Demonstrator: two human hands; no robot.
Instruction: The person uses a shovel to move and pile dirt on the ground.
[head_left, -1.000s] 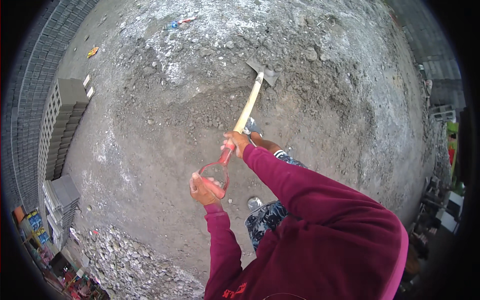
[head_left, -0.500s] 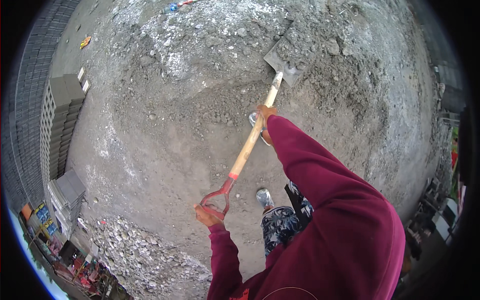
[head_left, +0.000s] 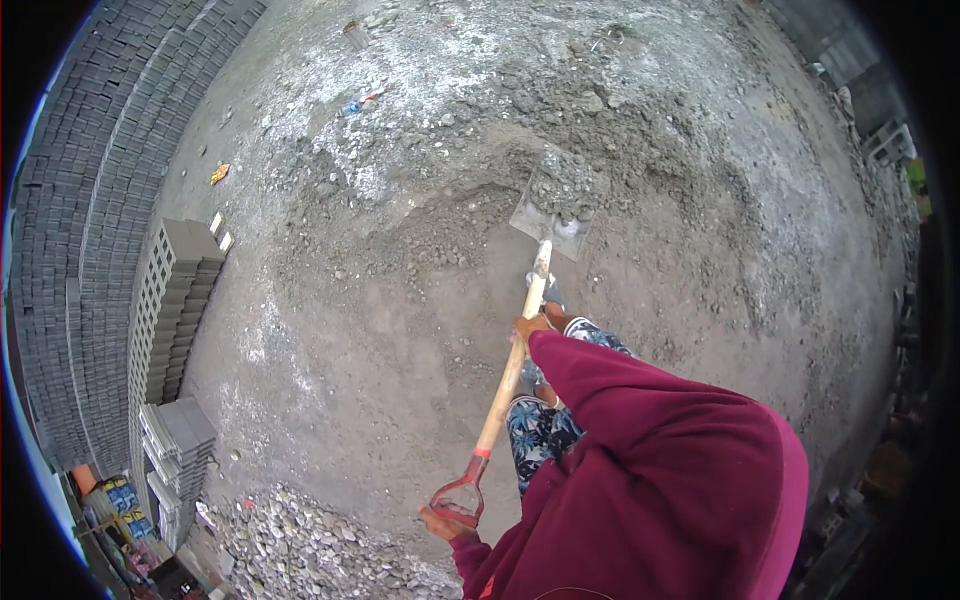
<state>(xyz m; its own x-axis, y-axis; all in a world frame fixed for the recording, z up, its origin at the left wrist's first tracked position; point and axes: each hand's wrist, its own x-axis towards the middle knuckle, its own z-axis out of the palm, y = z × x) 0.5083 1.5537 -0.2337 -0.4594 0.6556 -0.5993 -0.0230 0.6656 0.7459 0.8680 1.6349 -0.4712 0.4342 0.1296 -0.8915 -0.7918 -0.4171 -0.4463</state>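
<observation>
A shovel (head_left: 508,385) with a pale wooden shaft, a red D-shaped handle and a flat metal blade runs away from me across the ground. My left hand (head_left: 440,523) is closed round the grip of the D-handle at the near end. Farther up, my right hand (head_left: 533,328) wraps the wooden shaft. A heap of grey gravelly soil (head_left: 563,185) lies on the far part of the blade, whose bare near corners show. Beyond and beside the blade spreads the loose grey soil pile (head_left: 650,130).
Stacked grey blocks (head_left: 170,300) stand at the left, with long rows of grey bricks (head_left: 70,230) behind. Light stones (head_left: 310,540) are heaped at the near left. A yellow wrapper (head_left: 219,174) and a blue bottle (head_left: 352,107) lie on the ground. My feet are close under the shaft.
The shovel has drawn back toward me from the soil pile with soil on its blade. Both hands keep their hold, and my view has shifted.
</observation>
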